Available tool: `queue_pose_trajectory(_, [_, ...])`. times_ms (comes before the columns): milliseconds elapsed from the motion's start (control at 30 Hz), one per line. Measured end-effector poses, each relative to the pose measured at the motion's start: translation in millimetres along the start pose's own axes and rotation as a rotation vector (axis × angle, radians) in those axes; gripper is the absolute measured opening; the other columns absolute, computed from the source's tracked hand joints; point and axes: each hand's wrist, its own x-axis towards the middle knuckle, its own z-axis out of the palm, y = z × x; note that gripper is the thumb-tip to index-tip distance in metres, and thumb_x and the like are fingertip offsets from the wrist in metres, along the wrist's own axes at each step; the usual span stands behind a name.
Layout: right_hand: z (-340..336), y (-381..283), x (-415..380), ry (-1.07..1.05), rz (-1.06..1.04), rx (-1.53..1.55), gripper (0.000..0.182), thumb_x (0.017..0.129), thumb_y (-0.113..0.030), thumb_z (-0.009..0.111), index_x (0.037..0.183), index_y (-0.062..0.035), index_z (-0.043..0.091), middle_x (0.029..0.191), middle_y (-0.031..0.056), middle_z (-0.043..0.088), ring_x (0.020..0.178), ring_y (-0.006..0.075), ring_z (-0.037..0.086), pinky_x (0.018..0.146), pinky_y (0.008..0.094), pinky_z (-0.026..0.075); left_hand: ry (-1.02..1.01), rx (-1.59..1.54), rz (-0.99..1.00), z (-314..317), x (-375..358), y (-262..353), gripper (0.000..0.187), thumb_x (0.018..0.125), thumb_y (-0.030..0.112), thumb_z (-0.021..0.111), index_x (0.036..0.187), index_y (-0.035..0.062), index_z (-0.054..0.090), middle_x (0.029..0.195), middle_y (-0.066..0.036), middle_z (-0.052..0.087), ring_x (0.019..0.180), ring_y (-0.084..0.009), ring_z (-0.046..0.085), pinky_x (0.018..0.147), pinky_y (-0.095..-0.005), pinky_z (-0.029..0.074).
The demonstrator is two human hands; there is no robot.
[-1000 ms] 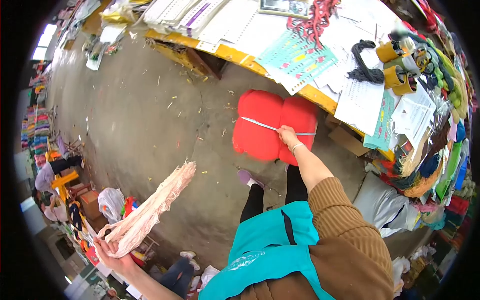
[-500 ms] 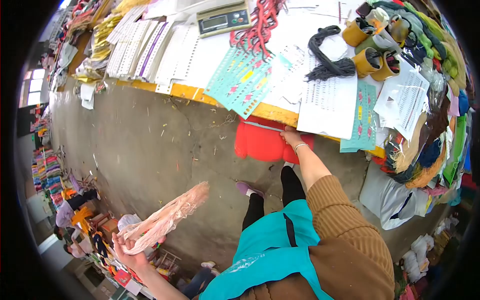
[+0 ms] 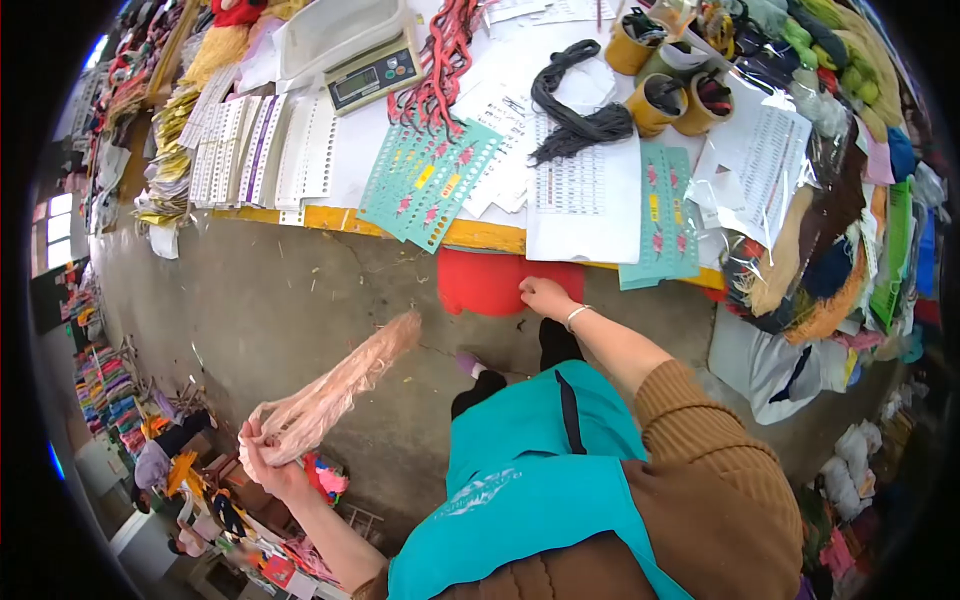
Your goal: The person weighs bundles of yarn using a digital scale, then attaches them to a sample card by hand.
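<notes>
My left hand [image 3: 268, 468] is closed around one end of a pale pink skein of thread [image 3: 345, 378], which stretches away from it over the floor. My right hand [image 3: 546, 298] is at the red padded seat [image 3: 480, 285] under the table edge, its fingers bent together; whether anything is between them is hidden. Above it on the table lie a printed paper sheet [image 3: 583, 205], a dark grey skein [image 3: 580, 125] and turquoise punched cards [image 3: 430, 180] with red-and-black yarn [image 3: 437, 70] on them.
The yellow-edged table [image 3: 480, 235] crosses ahead of me. A digital scale [image 3: 372, 78], white punched cards [image 3: 225, 150] and yellow-brown cups [image 3: 655, 105] stand on it. Bundles of yarn [image 3: 800, 290] hang at the right. Other people [image 3: 155, 460] are at the lower left.
My view has shifted, so the table sits further left. My right hand has come back from the table edge, and less of the red seat shows. My left hand still holds the pink skein.
</notes>
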Motion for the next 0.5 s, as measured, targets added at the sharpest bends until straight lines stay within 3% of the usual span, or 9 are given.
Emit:
queue_pose_trajectory(33, [-1,-5,-15,0.019,-0.082,0.105,0.023,0.085,-0.019,0.058,0.101,-0.0031,0.065,0.095,0.0124,0.069,0.089,0.0277,0.065,0.078,0.0367,0.050,-0.052,0.004,0.002,-8,10,-4,0.039,0.099,0.019,0.046,0.132,-0.0009,0.048,0.133,-0.014,0.052,0.128,-0.0222,0.045,0.103,-0.0349,0.036])
queue_pose_trajectory(167, [-20,-41,-65,0.049,-0.102,0.029,0.020,0.085,-0.017,0.057,0.095,-0.0024,0.067,0.085,0.0105,0.069,0.081,0.0232,0.066,0.074,0.0338,0.051,-0.235,-0.213,-0.084,7,33,-4,0.042,0.099,0.020,0.046,0.136,-0.0005,0.043,0.136,-0.016,0.049,0.129,-0.0256,0.044,0.114,-0.0422,0.030])
queue_pose_trajectory(233, [-25,-63,-79,0.100,-0.085,0.046,0.019,0.086,-0.016,0.057,0.092,-0.0021,0.067,0.082,0.0093,0.069,0.079,0.0214,0.066,0.074,0.0328,0.051,-0.376,-0.348,-0.150,-2,55,-11,0.043,0.099,0.020,0.046,0.137,-0.0008,0.042,0.137,-0.016,0.049,0.130,-0.0266,0.043,0.114,-0.0430,0.031])
queue_pose_trajectory(267, [-26,-80,-84,0.136,-0.119,0.077,0.019,0.085,-0.018,0.057,0.091,-0.0032,0.067,0.083,0.0096,0.069,0.079,0.0241,0.066,0.073,0.0347,0.051,-0.447,-0.418,-0.184,4,63,-11,0.043,0.100,0.020,0.046,0.137,-0.0009,0.041,0.137,-0.016,0.048,0.130,-0.0271,0.043,0.113,-0.0433,0.031])
queue_pose_trajectory(300, [-25,-101,-87,0.172,-0.153,0.105,0.020,0.084,-0.020,0.057,0.090,-0.0043,0.068,0.083,0.0100,0.069,0.080,0.0269,0.066,0.073,0.0366,0.051,-0.370,-0.406,-0.222,10,69,-11,0.045,0.098,0.018,0.047,0.138,-0.0018,0.040,0.139,-0.017,0.046,0.132,-0.0285,0.041,0.114,-0.0437,0.031])
queue_pose_trajectory(333, [-20,-124,-90,0.202,-0.187,0.134,0.020,0.084,-0.022,0.057,0.088,-0.0054,0.068,0.083,0.0103,0.069,0.080,0.0297,0.065,0.073,0.0385,0.051,-0.468,-0.416,-0.254,15,75,-15,0.046,0.098,0.018,0.047,0.139,-0.0013,0.039,0.140,-0.016,0.046,0.132,-0.0277,0.040,0.115,-0.0436,0.030])
queue_pose_trajectory(500, [27,-287,-94,0.247,-0.397,0.413,0.014,0.086,-0.013,0.061,0.091,-0.0017,0.066,0.077,0.0048,0.067,0.068,0.0107,0.059,0.063,0.0262,0.047,-0.797,-0.456,-0.490,43,99,-11,0.051,0.096,0.021,0.048,0.141,0.0002,0.036,0.146,-0.015,0.039,0.138,-0.0279,0.033,0.115,-0.0452,0.027])
